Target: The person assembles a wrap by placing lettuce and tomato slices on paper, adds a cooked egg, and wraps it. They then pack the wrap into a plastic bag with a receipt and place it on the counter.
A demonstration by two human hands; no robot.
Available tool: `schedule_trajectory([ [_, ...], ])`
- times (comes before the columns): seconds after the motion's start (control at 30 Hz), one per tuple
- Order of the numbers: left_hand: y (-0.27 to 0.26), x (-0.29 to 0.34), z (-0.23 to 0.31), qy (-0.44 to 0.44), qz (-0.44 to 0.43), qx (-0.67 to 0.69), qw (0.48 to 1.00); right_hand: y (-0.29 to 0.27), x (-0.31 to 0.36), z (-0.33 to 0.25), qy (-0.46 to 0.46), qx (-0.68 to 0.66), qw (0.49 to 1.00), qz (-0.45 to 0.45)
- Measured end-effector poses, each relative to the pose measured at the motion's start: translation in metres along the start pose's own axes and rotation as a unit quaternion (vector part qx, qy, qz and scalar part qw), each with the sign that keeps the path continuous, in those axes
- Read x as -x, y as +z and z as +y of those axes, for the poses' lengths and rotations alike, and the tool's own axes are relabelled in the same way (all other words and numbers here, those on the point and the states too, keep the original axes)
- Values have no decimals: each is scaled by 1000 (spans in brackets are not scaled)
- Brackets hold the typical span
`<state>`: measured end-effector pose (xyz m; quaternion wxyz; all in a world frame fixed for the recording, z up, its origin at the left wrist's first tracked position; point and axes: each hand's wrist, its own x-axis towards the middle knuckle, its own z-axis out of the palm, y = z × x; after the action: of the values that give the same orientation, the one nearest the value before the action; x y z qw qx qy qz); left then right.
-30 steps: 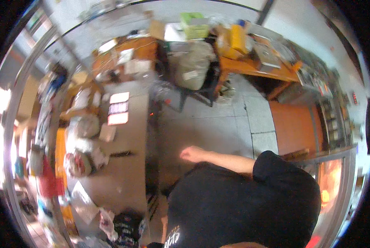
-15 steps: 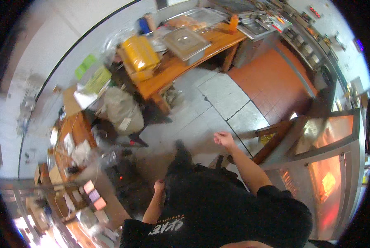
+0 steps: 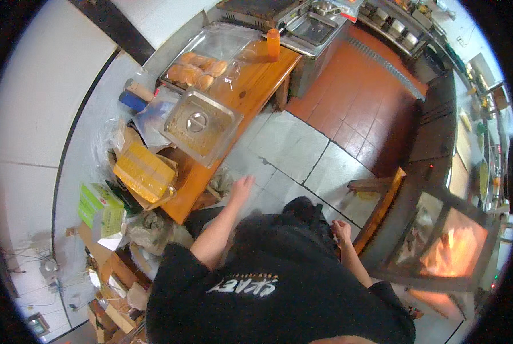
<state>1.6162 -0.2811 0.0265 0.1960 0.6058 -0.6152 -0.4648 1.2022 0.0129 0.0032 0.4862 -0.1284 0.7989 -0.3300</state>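
My left hand (image 3: 243, 187) is out ahead of my body over the grey floor, beside the wooden table (image 3: 190, 198). Its fingers look stretched forward and a little blurred, holding nothing. Nearest to it on that table is a steel food pan with a lid (image 3: 197, 122). My right hand (image 3: 341, 230) hangs low by my side with the fingers loosely curled in, and no object shows in it. A wooden stool or bench (image 3: 382, 209) stands just to its right.
The table carries bread rolls (image 3: 196, 71) on a tray, an orange squeeze bottle (image 3: 273, 46) and a yellow-taped box (image 3: 144, 172). A green carton (image 3: 101, 209) stands at left. Ahead lies a red tiled floor (image 3: 331, 92); a glowing glass-fronted cabinet (image 3: 454, 243) is at right.
I have moved forward and turned toward the right, so the table is closer. My left hand has swung forward, while my right hand has dropped back toward my side.
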Motion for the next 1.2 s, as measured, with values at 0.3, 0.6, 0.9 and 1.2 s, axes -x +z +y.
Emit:
schedule_trajectory([
  [0.3,45,-299,165,-84,75,542,833,-48,-210,-86,-55,113,991,49],
  [0.6,18,-368,118,-196,194,629,727,-175,-393,-346,-80,-6,994,77],
  [0.9,82,-453,129,-358,110,431,821,-102,-457,-481,-89,238,966,51],
  [1.2,249,-623,324,-240,-261,122,927,-143,-425,-488,-104,97,981,131],
])
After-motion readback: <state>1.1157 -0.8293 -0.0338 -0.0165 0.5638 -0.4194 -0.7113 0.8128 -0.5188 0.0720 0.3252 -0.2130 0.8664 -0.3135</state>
